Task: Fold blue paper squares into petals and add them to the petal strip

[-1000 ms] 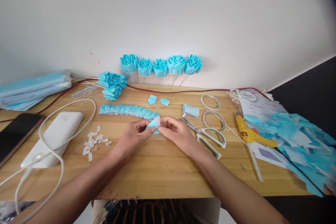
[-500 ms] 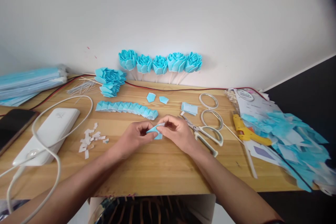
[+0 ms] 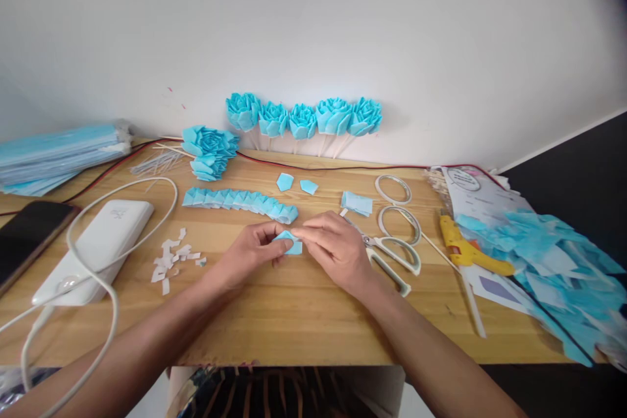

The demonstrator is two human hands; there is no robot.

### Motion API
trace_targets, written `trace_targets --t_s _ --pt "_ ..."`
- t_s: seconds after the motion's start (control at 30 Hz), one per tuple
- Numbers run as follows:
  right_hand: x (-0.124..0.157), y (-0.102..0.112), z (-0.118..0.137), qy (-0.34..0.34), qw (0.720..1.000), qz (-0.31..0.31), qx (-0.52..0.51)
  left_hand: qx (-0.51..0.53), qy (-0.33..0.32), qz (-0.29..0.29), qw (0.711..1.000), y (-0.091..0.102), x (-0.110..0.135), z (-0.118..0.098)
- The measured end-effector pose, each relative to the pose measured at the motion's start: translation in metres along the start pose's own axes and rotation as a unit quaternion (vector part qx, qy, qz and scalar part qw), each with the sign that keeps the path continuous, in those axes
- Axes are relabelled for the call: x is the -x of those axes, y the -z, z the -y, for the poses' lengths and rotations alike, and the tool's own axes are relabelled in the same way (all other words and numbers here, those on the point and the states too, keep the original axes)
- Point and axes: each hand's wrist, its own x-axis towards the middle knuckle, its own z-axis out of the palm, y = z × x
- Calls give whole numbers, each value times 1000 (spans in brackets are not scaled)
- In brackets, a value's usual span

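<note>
At the middle of the wooden table (image 3: 294, 313), my left hand (image 3: 252, 251) and my right hand (image 3: 333, 248) meet over a small light-blue paper piece (image 3: 290, 243). Both pinch it and press it flat against the tabletop, the right fingers lying over its top edge. Just behind it lies a long strip of overlapping folded blue petals (image 3: 240, 201). Two loose blue petals (image 3: 296, 184) and a small stack of blue squares (image 3: 356, 203) sit further back.
Blue paper roses on sticks (image 3: 304, 119) lean against the wall, more roses (image 3: 209, 151) lying to their left. Scissors (image 3: 392, 258), two tape rings (image 3: 398, 204), a yellow glue gun (image 3: 470, 251) and blue scraps (image 3: 548, 255) are right. Power bank (image 3: 95, 248), cable, phone (image 3: 27, 235), white paper bits (image 3: 174, 260) left.
The paper piece was held up with its white tab raised between both hands; now it has been lowered and folded down flat on the table under the fingers.
</note>
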Motion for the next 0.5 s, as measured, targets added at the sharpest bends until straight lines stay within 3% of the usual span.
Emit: trace_targets --t_s 0.5 --pt "-1 2 1 24 999 7 30 25 -14 3 1000 1 0 1"
